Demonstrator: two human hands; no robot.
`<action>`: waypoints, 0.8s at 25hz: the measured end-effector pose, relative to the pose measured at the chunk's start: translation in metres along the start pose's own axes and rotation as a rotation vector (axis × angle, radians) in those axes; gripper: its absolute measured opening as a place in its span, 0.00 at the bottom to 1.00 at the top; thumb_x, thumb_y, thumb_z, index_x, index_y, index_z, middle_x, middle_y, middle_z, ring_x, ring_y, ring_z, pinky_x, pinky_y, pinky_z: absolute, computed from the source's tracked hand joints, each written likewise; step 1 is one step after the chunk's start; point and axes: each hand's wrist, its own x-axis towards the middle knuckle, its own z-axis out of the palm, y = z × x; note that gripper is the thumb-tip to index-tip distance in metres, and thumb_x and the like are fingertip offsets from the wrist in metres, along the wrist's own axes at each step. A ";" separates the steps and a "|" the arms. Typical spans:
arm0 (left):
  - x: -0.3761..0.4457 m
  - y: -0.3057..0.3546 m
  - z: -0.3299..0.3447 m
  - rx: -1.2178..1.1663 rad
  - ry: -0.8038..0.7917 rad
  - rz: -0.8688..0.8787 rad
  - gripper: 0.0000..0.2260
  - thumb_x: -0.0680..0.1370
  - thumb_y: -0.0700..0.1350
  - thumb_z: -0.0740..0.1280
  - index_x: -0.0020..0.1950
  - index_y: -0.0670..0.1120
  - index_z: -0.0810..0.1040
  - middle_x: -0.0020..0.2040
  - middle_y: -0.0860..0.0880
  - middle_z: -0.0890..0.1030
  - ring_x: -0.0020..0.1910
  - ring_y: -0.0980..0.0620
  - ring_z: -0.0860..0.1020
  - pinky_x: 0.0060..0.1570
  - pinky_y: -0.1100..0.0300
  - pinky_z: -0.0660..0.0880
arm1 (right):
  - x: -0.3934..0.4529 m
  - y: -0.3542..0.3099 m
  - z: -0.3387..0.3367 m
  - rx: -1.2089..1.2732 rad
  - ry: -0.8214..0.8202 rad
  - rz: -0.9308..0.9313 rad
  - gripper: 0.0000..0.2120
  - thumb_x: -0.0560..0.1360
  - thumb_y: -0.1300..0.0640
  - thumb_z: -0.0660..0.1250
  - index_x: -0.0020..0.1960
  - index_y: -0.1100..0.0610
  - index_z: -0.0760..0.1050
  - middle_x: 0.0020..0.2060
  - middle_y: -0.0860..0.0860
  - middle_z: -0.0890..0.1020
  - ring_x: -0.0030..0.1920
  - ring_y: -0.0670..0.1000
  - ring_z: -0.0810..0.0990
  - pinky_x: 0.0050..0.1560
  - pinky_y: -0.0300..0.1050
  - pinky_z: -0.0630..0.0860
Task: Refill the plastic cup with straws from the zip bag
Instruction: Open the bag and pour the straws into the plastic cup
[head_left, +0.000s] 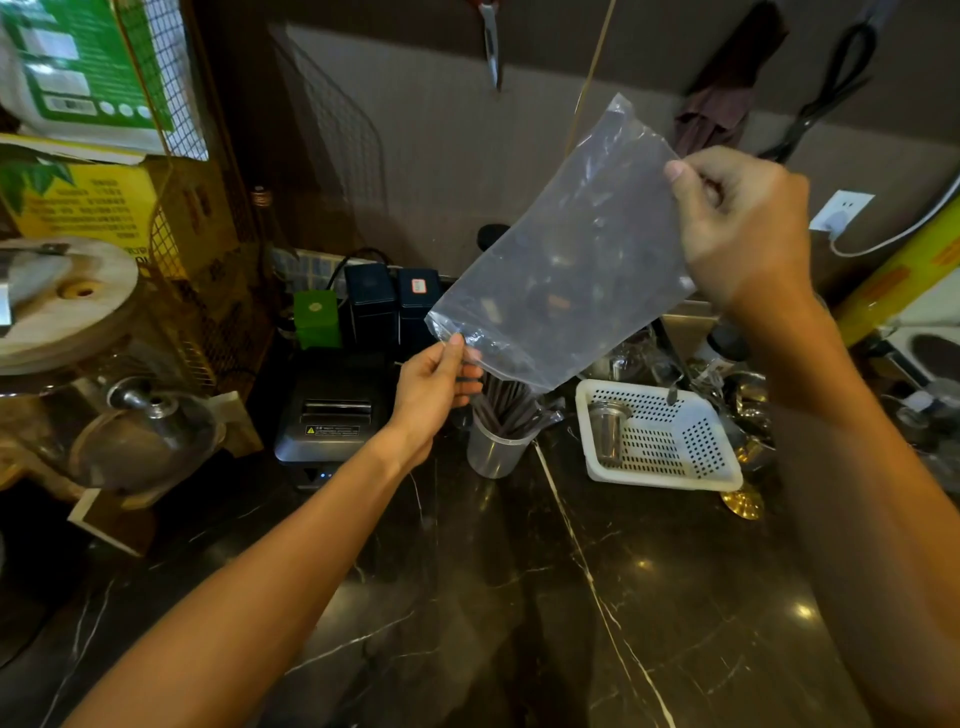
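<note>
Step, as judged: emptying done or nearly so. Bag (561, 260) held tilted just above cup (493, 447), mouth down, looks empty. Left hand (436, 384) pinches bag's lower corner; right hand (743, 228) pinches upper end, fingers curled. Cup on counter (519, 597) holds dark straws (506, 410). Next: lift bag clear without catching straws. Basket (660, 436) right of cup holds a metal strainer (608, 431).

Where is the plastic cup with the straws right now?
In the head view, the plastic cup stands on the dark marble counter, just right of centre, between the receipt printer and the white perforated basket, directly below the zip bag.
</note>
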 end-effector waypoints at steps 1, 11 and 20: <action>-0.001 0.002 -0.001 0.004 0.015 0.020 0.18 0.85 0.53 0.60 0.55 0.41 0.83 0.49 0.43 0.83 0.48 0.49 0.82 0.48 0.59 0.80 | -0.001 0.001 -0.003 0.003 0.012 0.014 0.18 0.84 0.46 0.61 0.53 0.57 0.84 0.37 0.49 0.79 0.38 0.50 0.74 0.39 0.45 0.68; -0.018 0.043 0.016 -0.100 -0.053 0.202 0.11 0.84 0.48 0.63 0.50 0.44 0.82 0.53 0.47 0.86 0.56 0.52 0.84 0.61 0.55 0.80 | -0.024 0.014 -0.058 0.078 0.142 0.201 0.20 0.84 0.44 0.61 0.46 0.57 0.82 0.31 0.53 0.77 0.37 0.66 0.81 0.39 0.64 0.82; -0.038 0.023 0.054 -0.123 -0.140 0.141 0.10 0.85 0.46 0.63 0.54 0.40 0.79 0.55 0.34 0.83 0.52 0.37 0.82 0.52 0.43 0.82 | -0.122 0.097 -0.085 0.237 -0.015 0.546 0.22 0.79 0.42 0.68 0.45 0.61 0.83 0.41 0.65 0.84 0.41 0.63 0.83 0.48 0.66 0.83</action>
